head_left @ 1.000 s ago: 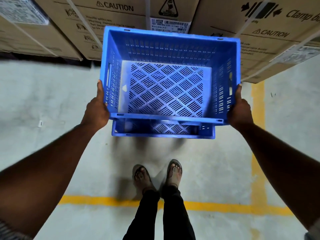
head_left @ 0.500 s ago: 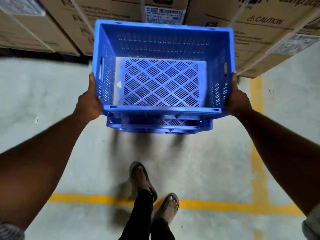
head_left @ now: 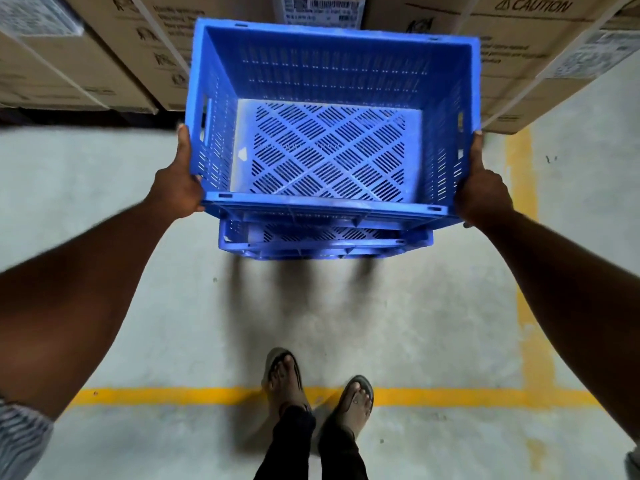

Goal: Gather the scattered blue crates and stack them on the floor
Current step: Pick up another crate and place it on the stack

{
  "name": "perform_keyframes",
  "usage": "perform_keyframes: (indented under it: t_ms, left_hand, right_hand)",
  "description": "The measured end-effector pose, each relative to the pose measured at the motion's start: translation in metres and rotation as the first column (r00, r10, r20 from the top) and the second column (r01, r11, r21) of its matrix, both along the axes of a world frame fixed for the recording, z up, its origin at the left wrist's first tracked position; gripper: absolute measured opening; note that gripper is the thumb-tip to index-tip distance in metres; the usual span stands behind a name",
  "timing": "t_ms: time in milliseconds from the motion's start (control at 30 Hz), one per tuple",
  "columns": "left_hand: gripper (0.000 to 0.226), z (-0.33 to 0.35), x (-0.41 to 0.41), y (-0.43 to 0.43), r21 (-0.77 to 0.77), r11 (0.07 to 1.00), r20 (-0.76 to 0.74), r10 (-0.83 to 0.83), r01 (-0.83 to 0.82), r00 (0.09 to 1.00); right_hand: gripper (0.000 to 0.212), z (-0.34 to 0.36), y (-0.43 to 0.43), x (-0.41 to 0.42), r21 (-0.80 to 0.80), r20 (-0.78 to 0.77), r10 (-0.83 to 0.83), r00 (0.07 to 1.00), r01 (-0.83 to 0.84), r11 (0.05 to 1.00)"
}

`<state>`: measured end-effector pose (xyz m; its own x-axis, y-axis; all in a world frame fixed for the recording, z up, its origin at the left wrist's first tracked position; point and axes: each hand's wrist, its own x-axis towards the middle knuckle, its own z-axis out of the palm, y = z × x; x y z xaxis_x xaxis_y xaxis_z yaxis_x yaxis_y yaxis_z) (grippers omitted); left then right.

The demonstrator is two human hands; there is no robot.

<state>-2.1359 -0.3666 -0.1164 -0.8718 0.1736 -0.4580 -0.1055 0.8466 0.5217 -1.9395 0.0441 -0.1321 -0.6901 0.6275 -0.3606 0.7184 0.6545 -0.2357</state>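
I hold an empty blue slotted crate [head_left: 332, 64] level in front of me, above the floor. My left hand [head_left: 178, 187] grips its left wall near the front corner, thumb along the outside. My right hand [head_left: 483, 192] grips the right wall the same way. Directly below it, another blue crate [head_left: 325, 242] stands on the concrete floor; only its front rim and a strip of its slotted bottom show under the held crate. The held crate sits slightly nearer and higher than the lower one, and I cannot tell whether they touch.
Large cardboard boxes [head_left: 104, 57] marked CAUTION [head_left: 533, 6] line the far side behind the crates. A yellow floor line [head_left: 173, 394] runs across under my sandalled feet [head_left: 284, 375], and another yellow line [head_left: 523, 237] runs away on the right.
I have stepped forward, my feet shifting onto the yellow line. The held crate has stayed in both hands and now covers more of the crate on the floor.
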Motion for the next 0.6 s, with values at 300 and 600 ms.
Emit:
perform_keyframes:
  t_ms: [300, 600]
  left_hand:
    - [0.082, -0.005, 0.024, -0.013, 0.004, 1.0, 0.033, -0.007, 0.007, 0.999]
    - [0.078, -0.011, 0.031, -0.01, -0.008, 0.995, -0.072, 0.096, -0.097, 0.993]
  right_hand:
    - [0.101, -0.002, 0.008, 0.0, 0.039, 0.034, 0.07, 0.997, -0.072, 0.997]
    - [0.097, -0.001, 0.017, -0.002, -0.008, -0.042, 0.113, 0.993, -0.113, 0.994]
